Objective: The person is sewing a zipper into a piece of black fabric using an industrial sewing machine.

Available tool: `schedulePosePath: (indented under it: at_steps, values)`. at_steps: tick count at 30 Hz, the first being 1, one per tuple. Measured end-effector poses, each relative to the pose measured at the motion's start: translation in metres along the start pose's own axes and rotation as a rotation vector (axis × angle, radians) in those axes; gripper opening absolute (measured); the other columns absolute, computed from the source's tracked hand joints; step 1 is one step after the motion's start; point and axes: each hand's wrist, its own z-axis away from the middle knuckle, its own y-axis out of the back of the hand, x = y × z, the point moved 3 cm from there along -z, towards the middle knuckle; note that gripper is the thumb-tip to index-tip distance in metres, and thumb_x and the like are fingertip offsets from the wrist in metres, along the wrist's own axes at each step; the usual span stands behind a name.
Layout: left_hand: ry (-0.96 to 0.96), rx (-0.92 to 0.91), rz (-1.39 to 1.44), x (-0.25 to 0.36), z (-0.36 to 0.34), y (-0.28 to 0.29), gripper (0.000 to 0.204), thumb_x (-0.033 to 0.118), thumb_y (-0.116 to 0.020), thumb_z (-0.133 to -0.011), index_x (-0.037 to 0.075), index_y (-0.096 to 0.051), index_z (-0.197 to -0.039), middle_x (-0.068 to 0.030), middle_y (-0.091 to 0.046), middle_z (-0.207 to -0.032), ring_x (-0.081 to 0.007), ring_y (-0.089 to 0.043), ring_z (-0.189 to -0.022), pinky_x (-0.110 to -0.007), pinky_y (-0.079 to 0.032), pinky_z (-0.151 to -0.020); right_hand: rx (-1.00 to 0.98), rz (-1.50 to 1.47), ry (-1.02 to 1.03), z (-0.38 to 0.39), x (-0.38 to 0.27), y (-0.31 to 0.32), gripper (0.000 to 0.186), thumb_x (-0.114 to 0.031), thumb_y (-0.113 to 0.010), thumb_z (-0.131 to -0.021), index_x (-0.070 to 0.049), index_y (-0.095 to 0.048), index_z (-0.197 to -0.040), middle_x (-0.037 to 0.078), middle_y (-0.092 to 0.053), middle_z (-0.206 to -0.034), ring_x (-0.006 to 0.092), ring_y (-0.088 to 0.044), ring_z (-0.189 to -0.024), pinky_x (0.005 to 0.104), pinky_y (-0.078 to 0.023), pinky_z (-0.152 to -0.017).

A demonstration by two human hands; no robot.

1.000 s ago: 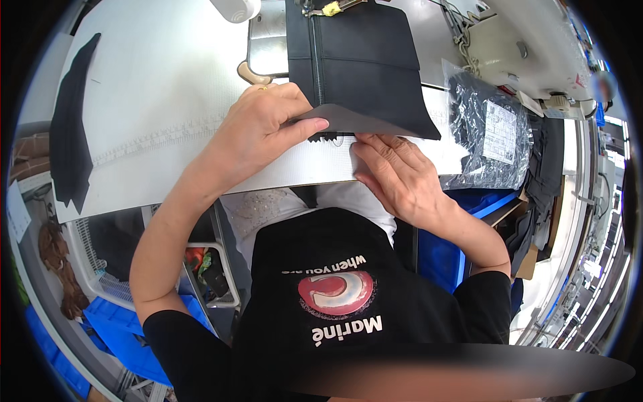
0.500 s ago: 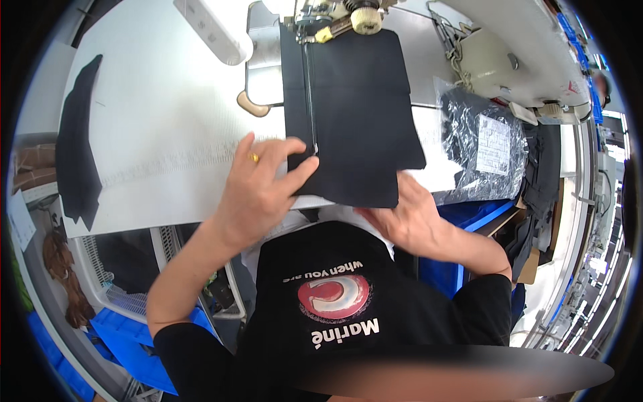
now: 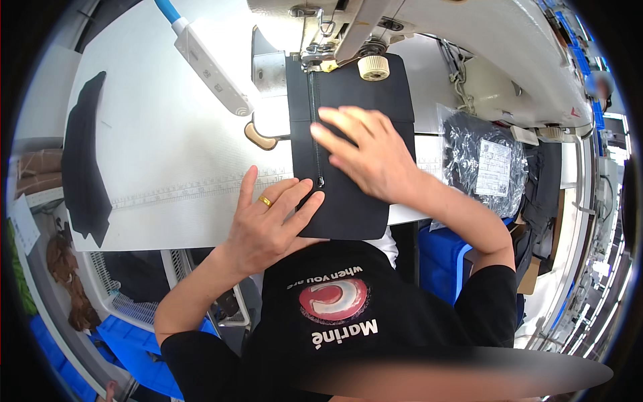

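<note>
A black fabric panel (image 3: 365, 218) lies on the white sewing table, its far end under the sewing machine's presser foot (image 3: 312, 61). Along the panel's left side runs a black zipper (image 3: 317, 151), with the zipper pull (image 3: 321, 181) towards the near end. My left hand (image 3: 268, 218), a gold ring on one finger, has its fingers apart; two fingertips rest on the fabric beside the pull, and the thumb is partly hidden at the panel's near edge. Over the middle of the panel, my right hand (image 3: 368, 154) is spread, slightly blurred, its fingertips at the zipper.
Overhead stands the machine's cream body (image 3: 475, 40). A white device on a blue cable (image 3: 211, 70) projects from the back left. Dark fabric pieces (image 3: 86, 161) lie at the far left. At right are a clear plastic package (image 3: 462, 137) and a blue bin (image 3: 442, 261).
My right hand has moved from the panel's near right edge onto its top. The head view has shifted, showing more of the machine. My left hand stays beside the zipper pull.
</note>
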Motion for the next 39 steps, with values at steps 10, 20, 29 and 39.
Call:
schedulePosePath:
  at_steps: [10, 20, 29, 39]
  values:
    - [-0.033, 0.052, 0.157, -0.024, -0.02, 0.007, 0.032, 0.035, -0.07, -0.082, 0.009, -0.066, -0.1, -0.005, -0.066, -0.103, -0.02, -0.066, -0.086, -0.05, -0.035, -0.103, -0.01, 0.002, 0.245, 0.023, -0.036, 0.009, 0.041, -0.013, -0.06, -0.078, -0.003, -0.061, -0.118, 0.015, -0.057, -0.124, 0.0295, -0.056, -0.109, 0.038, -0.046, -0.087]
    - [0.063, 0.213, 0.101, -0.084, -0.074, -0.007, 0.021, 0.011, -0.076, -0.075, 0.004, -0.069, -0.093, -0.0079, -0.068, -0.106, -0.0254, -0.065, -0.094, -0.034, -0.053, -0.081, -0.032, 0.011, 0.216, 0.02, -0.038, 0.016, 0.042, -0.014, -0.06, -0.077, -0.005, -0.062, -0.118, 0.014, -0.056, -0.127, 0.0295, -0.055, -0.109, 0.0415, -0.045, -0.088]
    - [0.047, 0.219, 0.122, -0.084, -0.077, -0.005, 0.022, 0.011, -0.078, -0.073, 0.006, -0.07, -0.093, -0.0057, -0.069, -0.105, -0.0246, -0.064, -0.097, -0.034, -0.052, -0.083, -0.05, -0.005, 0.237, 0.02, -0.034, 0.015, 0.044, -0.016, -0.062, -0.076, -0.008, -0.063, -0.119, 0.011, -0.056, -0.127, 0.0274, -0.055, -0.109, 0.0392, -0.045, -0.083]
    - [0.011, 0.225, 0.134, -0.086, -0.08, -0.004, 0.024, 0.006, -0.077, -0.073, 0.005, -0.068, -0.095, -0.0076, -0.068, -0.107, -0.0258, -0.063, -0.096, -0.034, -0.052, -0.082, -0.038, 0.001, 0.231, 0.016, -0.03, 0.015, 0.043, -0.015, -0.061, -0.077, -0.007, -0.063, -0.119, 0.011, -0.056, -0.126, 0.0266, -0.054, -0.109, 0.0384, -0.045, -0.083]
